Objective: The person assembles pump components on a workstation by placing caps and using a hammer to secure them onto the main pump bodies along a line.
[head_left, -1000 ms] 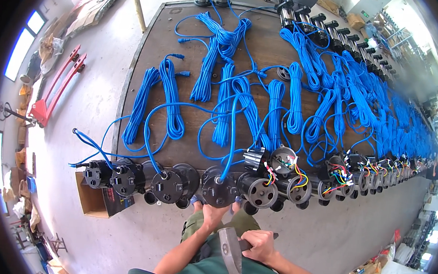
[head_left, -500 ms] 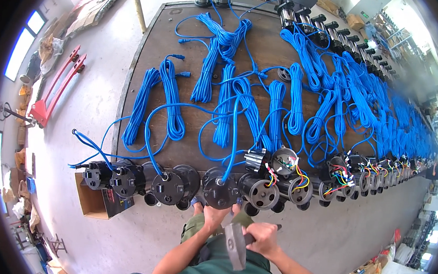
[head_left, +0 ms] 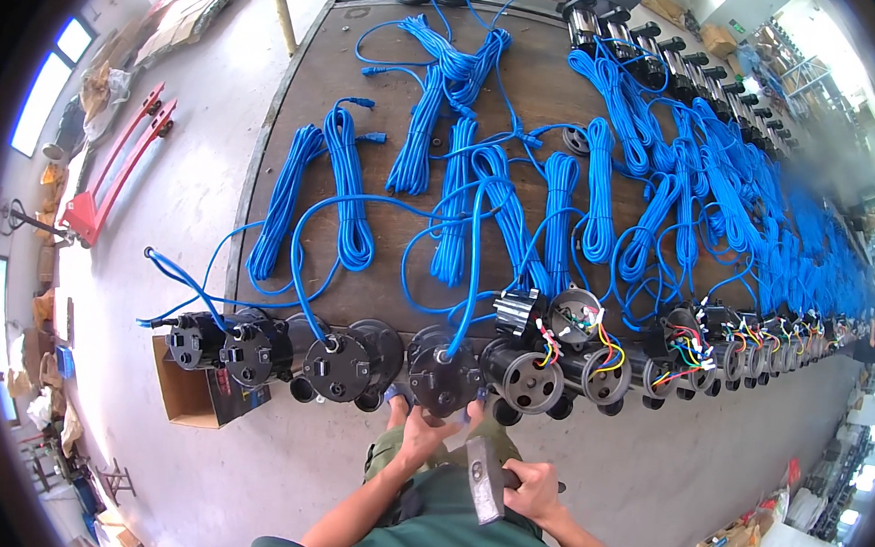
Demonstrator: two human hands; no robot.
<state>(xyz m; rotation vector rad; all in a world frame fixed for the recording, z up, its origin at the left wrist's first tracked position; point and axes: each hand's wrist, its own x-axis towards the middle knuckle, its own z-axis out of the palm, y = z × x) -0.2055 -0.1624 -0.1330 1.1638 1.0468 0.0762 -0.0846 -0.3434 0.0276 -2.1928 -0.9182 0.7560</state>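
My left hand (head_left: 425, 439) is closed at the lower edge of a round black pump cap (head_left: 444, 378), which has a blue cable rising from its top. Its fingertips are partly hidden under the cap. In my right hand (head_left: 536, 490) is a hammer, gripped by its dark handle; the grey metal hammer head (head_left: 486, 480) hangs below and right of the cap, apart from it. To the left along the table edge stands another capped pump (head_left: 341, 370) with its own blue cable. Right of my cap, an open pump housing (head_left: 529, 381) shows coloured wires.
Bundled blue cables (head_left: 452, 204) lie over the dark table (head_left: 376, 300). More open housings (head_left: 606, 379) line its near edge toward the right. An open cardboard box (head_left: 193, 391) sits on the floor at left, and a red pallet jack (head_left: 112, 188) stands farther off.
The hammer and my right hand have shifted slightly right, and the hammer head has risen a little. My left hand stays at the pump cap. The whole view has tilted slightly.
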